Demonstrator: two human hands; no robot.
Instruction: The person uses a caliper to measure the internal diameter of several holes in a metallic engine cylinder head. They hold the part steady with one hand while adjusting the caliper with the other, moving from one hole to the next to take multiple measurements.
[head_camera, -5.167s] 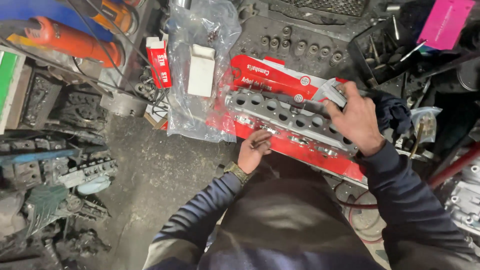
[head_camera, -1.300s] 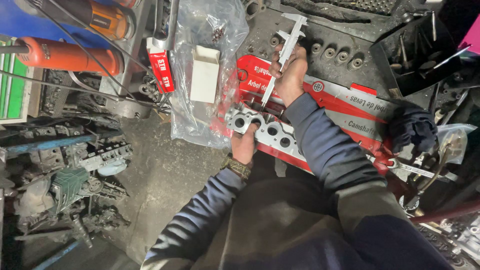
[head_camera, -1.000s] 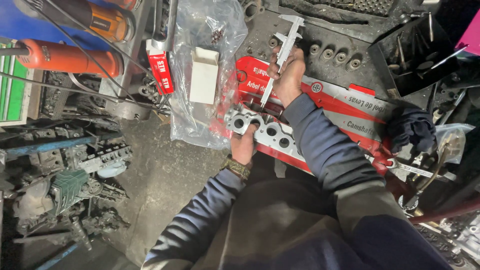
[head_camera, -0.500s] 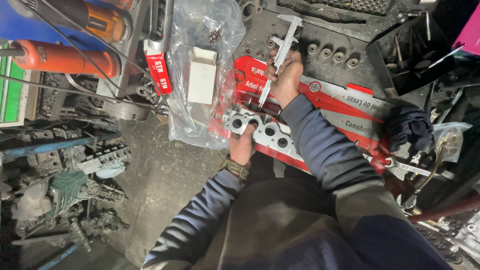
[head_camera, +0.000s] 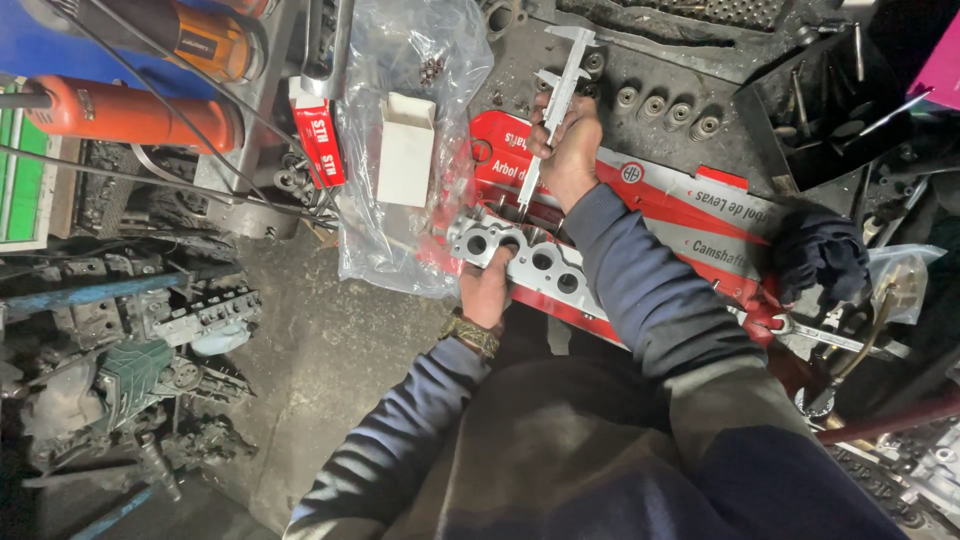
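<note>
— Grimy, oil-dark tabletop; what lies on it?

— One cast-metal cylinder head with round ports, on a long red carton. Left hand grips its near edge; the sleeve hides the rest.

— And the right hand?

— Clenched on a steel vernier caliper, tip in the head. Two orange power tools lie left.

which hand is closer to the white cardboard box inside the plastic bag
Right. The right hand, gripping the caliper, is level with the white box, off to its side. The left hand sits lower, on the cylinder head.
</note>
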